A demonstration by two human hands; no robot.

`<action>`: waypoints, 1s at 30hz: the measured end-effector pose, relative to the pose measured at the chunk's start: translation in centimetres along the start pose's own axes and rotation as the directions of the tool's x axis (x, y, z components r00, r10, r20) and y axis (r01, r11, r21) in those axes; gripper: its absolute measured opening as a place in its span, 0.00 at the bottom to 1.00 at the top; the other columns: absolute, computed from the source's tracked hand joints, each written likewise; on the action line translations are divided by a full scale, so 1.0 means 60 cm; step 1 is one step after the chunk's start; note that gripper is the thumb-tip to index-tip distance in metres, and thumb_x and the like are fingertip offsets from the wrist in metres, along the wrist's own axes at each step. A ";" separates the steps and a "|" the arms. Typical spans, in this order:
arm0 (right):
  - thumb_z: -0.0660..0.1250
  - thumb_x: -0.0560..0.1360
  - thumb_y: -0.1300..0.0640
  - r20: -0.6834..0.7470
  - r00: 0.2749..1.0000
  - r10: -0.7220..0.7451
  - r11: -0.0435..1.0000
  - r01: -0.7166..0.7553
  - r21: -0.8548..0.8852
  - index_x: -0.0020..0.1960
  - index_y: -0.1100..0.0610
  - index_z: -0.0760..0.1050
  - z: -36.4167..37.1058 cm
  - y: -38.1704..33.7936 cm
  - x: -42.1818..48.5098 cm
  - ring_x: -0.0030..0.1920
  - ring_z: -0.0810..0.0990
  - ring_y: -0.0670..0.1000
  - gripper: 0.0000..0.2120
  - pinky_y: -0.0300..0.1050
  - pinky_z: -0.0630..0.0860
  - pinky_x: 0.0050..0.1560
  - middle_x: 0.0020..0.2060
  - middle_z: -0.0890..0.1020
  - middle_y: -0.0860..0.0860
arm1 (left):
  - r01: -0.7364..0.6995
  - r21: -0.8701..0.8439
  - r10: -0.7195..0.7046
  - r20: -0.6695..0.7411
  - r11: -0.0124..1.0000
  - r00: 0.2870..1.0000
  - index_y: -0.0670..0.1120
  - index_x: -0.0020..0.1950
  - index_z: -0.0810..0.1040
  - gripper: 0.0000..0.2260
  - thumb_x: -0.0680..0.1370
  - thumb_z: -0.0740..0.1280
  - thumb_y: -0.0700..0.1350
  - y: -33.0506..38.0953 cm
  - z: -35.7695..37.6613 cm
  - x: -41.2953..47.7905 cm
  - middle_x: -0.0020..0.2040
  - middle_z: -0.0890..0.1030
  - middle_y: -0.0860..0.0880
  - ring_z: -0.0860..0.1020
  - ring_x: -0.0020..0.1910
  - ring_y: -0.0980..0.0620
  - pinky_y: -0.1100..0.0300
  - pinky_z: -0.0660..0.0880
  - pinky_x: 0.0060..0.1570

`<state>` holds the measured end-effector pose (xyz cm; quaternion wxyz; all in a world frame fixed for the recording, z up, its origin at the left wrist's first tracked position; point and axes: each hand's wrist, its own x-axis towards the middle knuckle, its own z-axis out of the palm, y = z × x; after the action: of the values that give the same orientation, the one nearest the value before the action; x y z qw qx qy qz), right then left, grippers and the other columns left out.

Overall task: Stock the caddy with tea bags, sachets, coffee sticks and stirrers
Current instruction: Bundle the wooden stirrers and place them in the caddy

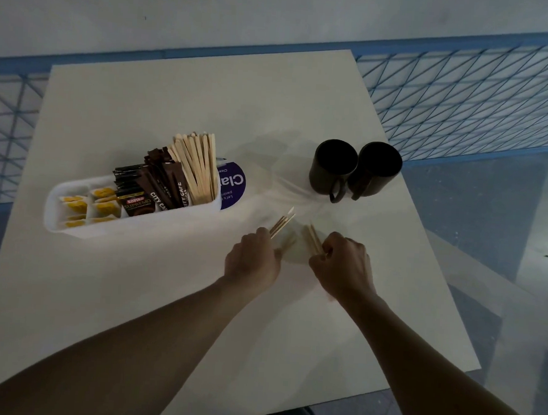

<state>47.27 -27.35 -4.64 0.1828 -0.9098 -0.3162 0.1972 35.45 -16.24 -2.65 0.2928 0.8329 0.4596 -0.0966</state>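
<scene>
I see the left hand (252, 260) clamped on a few stirrers (281, 224). The right hand (343, 266) grips another bundle (313, 240). The caddy (130, 227) sits at ten o'clock.

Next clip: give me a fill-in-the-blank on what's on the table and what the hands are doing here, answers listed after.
1. Each hand, the left hand and the right hand, grips a small bunch of wooden ____.
2. Behind the hands stand ____ dark mugs, side by side.
3. In the white caddy, the yellow tea bags fill the ____ end.
4. The stirrers already in the caddy stand at its ____ end, beside the coffee sticks.

Missing words: stirrers; two; left; right
</scene>
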 end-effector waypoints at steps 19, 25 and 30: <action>0.66 0.73 0.57 0.011 0.997 0.082 0.988 -0.080 -0.133 0.45 0.58 0.77 0.002 -0.015 -0.014 0.35 0.79 0.56 0.05 0.46 0.77 0.34 0.38 0.80 0.54 | -0.068 0.142 0.066 0.014 0.988 0.998 0.39 0.56 0.79 0.13 0.76 0.68 0.46 -0.003 0.000 -0.001 0.51 0.81 0.42 0.81 0.51 0.40 0.53 0.78 0.45; 0.68 0.71 0.59 0.067 0.992 0.106 0.985 -0.096 -0.142 0.45 0.57 0.74 -0.001 -0.031 -0.006 0.36 0.79 0.55 0.05 0.45 0.75 0.34 0.37 0.78 0.53 | -0.087 0.134 0.085 0.023 0.987 0.996 0.39 0.56 0.78 0.14 0.75 0.69 0.47 -0.011 0.002 -0.002 0.51 0.82 0.42 0.81 0.50 0.40 0.53 0.79 0.45; 0.68 0.71 0.59 0.038 0.998 0.056 0.978 -0.048 -0.203 0.42 0.56 0.70 0.005 -0.034 -0.008 0.35 0.76 0.56 0.06 0.45 0.73 0.35 0.34 0.75 0.51 | -0.082 0.134 0.082 0.011 0.988 0.997 0.39 0.55 0.78 0.14 0.75 0.69 0.46 -0.018 0.001 -0.008 0.51 0.81 0.41 0.80 0.51 0.39 0.52 0.78 0.46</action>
<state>45.73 -26.11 -3.82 0.0774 -0.9271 -0.3146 0.1883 34.29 -16.16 -2.97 0.2411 0.8686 0.4167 -0.1172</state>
